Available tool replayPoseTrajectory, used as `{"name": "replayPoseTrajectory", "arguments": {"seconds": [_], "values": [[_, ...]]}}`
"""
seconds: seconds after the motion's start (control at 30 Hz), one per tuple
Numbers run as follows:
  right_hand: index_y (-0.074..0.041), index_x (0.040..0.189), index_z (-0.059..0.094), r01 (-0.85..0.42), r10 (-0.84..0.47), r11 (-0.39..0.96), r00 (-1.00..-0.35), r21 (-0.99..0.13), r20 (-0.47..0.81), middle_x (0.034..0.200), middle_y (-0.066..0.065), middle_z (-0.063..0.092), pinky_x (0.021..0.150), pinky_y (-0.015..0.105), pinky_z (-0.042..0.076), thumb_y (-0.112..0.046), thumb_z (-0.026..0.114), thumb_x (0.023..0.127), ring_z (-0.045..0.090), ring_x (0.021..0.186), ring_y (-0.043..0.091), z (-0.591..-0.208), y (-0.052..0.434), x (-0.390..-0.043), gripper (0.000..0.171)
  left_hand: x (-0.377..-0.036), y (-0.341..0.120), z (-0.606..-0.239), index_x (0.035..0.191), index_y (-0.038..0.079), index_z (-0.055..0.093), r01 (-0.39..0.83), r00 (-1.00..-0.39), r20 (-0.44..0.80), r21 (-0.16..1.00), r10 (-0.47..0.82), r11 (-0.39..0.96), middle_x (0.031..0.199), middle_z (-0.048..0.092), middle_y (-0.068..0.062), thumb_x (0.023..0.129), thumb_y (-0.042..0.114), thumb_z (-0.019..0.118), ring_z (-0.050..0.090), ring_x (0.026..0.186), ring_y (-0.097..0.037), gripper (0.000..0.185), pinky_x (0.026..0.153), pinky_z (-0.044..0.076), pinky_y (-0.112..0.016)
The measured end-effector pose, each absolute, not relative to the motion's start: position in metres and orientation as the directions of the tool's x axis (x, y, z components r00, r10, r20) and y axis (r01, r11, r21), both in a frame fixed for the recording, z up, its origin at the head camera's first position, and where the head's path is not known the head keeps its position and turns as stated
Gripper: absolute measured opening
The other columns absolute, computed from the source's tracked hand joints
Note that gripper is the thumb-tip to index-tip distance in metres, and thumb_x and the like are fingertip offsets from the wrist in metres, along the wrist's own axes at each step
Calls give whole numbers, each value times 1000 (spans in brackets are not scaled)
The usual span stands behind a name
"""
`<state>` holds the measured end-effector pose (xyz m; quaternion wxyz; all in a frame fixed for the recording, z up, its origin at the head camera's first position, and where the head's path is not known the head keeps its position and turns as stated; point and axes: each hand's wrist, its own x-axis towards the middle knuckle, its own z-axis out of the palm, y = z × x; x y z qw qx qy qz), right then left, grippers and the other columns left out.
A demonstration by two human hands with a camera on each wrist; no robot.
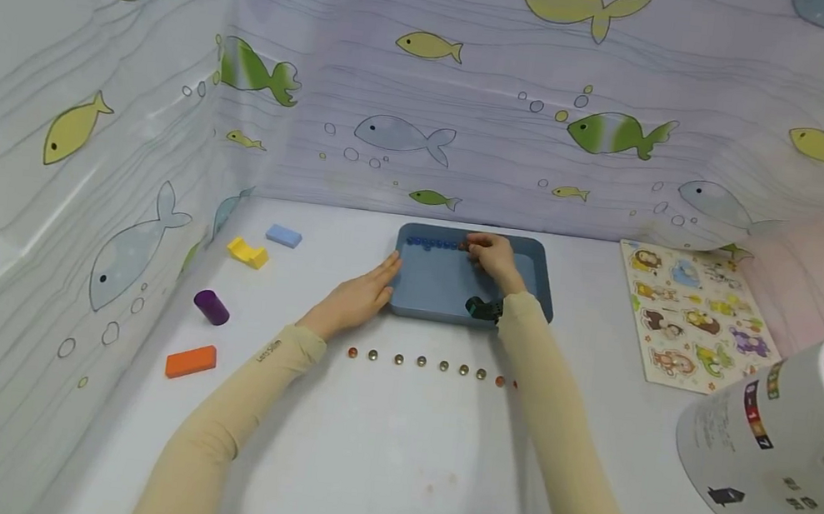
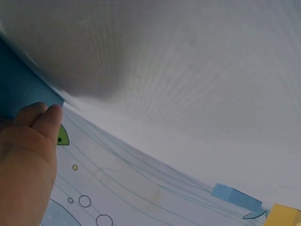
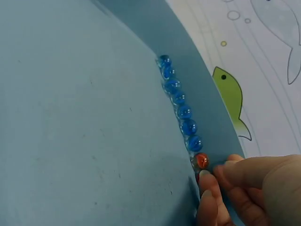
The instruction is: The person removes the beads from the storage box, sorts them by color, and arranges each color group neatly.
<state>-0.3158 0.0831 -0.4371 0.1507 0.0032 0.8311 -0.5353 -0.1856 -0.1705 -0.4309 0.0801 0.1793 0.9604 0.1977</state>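
A blue-grey tray (image 1: 446, 294) lies at the back of the table. Along its far wall runs a row of blue marbles (image 3: 185, 112), ending in an orange-red marble (image 3: 201, 161). At that end my right hand (image 1: 495, 257) reaches into the tray, fingertips pinching a red marble (image 3: 199, 177) that is mostly hidden behind them. My left hand (image 1: 361, 295) rests with straight fingers against the tray's left edge. In the left wrist view, fingers (image 2: 48, 123) overlap the tray's blue side. Nearer the front, more marbles (image 1: 443, 366) form a line across the table, some orange and others pale.
To the left lie a blue block (image 1: 283, 235), a yellow curved block (image 1: 247, 253), a purple cylinder (image 1: 211, 307) and an orange block (image 1: 191, 362). At right are an animal picture board (image 1: 699, 321) and a large white container (image 1: 762, 444). A fish-print curtain (image 1: 475, 88) stands behind.
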Motion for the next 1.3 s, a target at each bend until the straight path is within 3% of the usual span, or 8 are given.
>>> {"name": "replayPoseTrajectory", "arguments": {"seconds": [0.27,0.67,0.8,0.97,1.17,1.3], "values": [[-8,128,61,123,-165,498,-958,-859,-233,128,12,65,70,23,51,-5,56,95,61,102,23,-434,83,-315,34,-188,-170,-428,156,7,13,305,-922,-99,412,375,859,164,4,-5,105,24,32,23,149,-26,57,120,28,-44],[-6,122,65,83,-188,581,-954,-810,-232,120,14,65,76,28,49,-11,58,95,60,97,23,-434,85,-311,28,-185,-169,-426,156,7,13,296,-924,-101,421,368,858,164,3,-5,105,24,32,22,149,-26,57,120,28,-44],[-5,127,62,134,-196,506,-944,-852,-265,123,14,64,70,23,48,-18,51,101,60,88,14,-433,88,-311,31,-186,-170,-427,156,7,13,296,-924,-101,424,369,856,164,3,-5,105,25,32,22,149,-26,57,121,28,-44],[-3,132,57,259,-209,324,-918,-910,-336,105,5,63,61,17,47,-27,42,105,56,74,6,-430,101,-310,39,-187,-170,-428,156,8,13,294,-922,-108,425,371,856,165,2,-4,105,25,31,22,149,-26,56,121,27,-44],[1,134,53,339,-234,203,-894,-919,-381,86,-5,59,62,18,46,-30,38,106,54,72,5,-424,116,-307,45,-187,-171,-429,156,8,14,300,-921,-104,424,375,855,165,3,-3,105,26,31,22,149,-27,56,120,29,-46],[3,135,51,338,-248,181,-893,-924,-375,88,-3,59,63,19,43,-31,38,105,52,71,5,-416,124,-301,47,-187,-172,-429,156,9,14,303,-921,-100,429,378,851,165,4,-4,105,26,31,23,148,-27,56,119,30,-47]]}}
